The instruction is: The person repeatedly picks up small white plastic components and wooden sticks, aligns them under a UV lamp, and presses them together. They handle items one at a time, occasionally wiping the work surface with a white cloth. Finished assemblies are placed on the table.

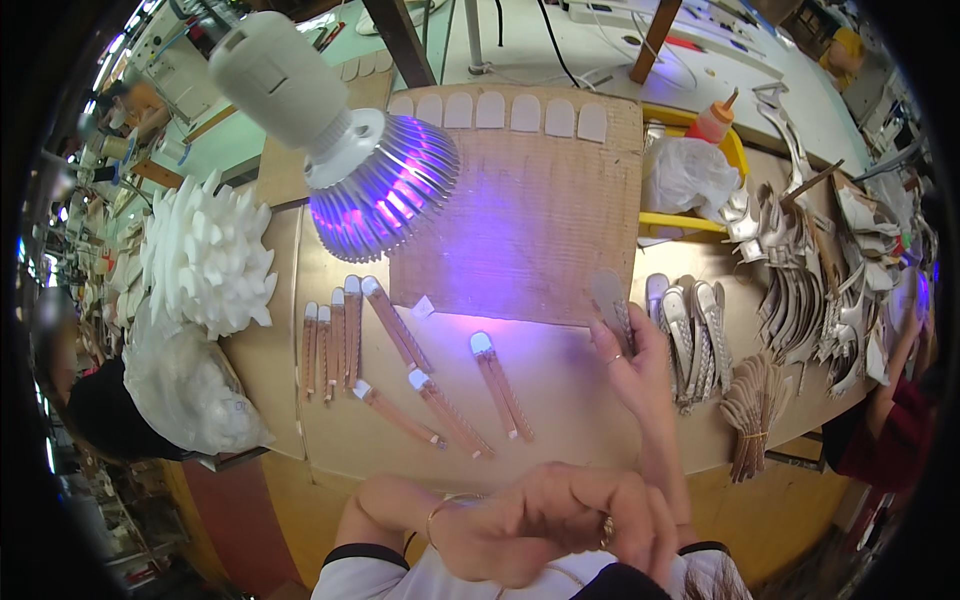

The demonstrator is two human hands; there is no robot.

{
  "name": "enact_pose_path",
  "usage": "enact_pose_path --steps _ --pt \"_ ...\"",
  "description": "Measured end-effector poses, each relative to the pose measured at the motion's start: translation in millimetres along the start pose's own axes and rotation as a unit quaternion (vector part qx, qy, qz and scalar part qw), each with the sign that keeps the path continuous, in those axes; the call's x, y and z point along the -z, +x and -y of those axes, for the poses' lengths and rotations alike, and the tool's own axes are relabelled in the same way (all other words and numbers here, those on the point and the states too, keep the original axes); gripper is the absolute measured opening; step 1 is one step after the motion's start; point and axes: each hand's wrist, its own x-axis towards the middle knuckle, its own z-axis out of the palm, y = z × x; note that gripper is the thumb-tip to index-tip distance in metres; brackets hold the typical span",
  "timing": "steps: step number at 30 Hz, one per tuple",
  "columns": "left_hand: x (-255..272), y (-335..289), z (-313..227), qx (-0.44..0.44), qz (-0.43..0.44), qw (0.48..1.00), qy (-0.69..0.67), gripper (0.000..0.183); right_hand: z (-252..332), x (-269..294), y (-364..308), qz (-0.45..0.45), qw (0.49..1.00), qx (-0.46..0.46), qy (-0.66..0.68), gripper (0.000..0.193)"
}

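A beige-grey strap piece with a rounded end (608, 292) stands up between the thumb and fingers of my right hand (635, 362), near the cardboard's lower right corner. My left hand (560, 515) is close to my body, its fingers curled in; whatever they may hold is hidden. On the table between, a pinkish-brown forked strap with a white rounded tip (493, 375) lies by itself. Similar straps (345, 330) are laid side by side to the left, with a few slanting ones (447, 412) nearer me. Right of my right hand is a bundle of pale braided straps (688, 330).
A lamp (380, 190) casts purple light over a cardboard sheet (530, 220) bearing rounded white pieces (490, 110). White foam-like pieces (205, 255) and a plastic bag (190, 385) are left. A yellow bin (685, 222) and strap bundles (755, 410) stand right; another person's arm (895, 365) shows beyond.
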Motion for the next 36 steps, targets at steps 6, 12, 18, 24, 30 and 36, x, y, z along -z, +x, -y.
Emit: enact_pose_path --steps 6,12,18,24,30,36 --pt "16 -22 -16 0.066 -0.064 0.984 0.149 0.027 1 -4 6 0.029 0.998 -0.034 0.045 0.023" --pt "43 -5 -11 -0.004 0.001 0.984 0.181 0.022 0 0 10 0.079 0.99 -0.105 0.046 0.028" --pt "62 54 -57 0.216 -0.009 0.757 0.617 0.041 -22 -9 20 0.053 0.994 -0.001 0.098 0.023" --pt "147 186 -143 -0.167 -0.072 0.19 0.965 0.03 -43 -3 28 0.089 0.942 -0.139 0.293 0.031" --pt "197 222 -165 -0.125 -0.186 0.15 0.963 0.022 -43 -6 29 0.063 0.951 -0.138 0.27 0.031" --pt "198 219 -166 -0.13 -0.176 0.197 0.956 0.019 -43 -15 29 0.036 0.964 -0.133 0.228 0.027"
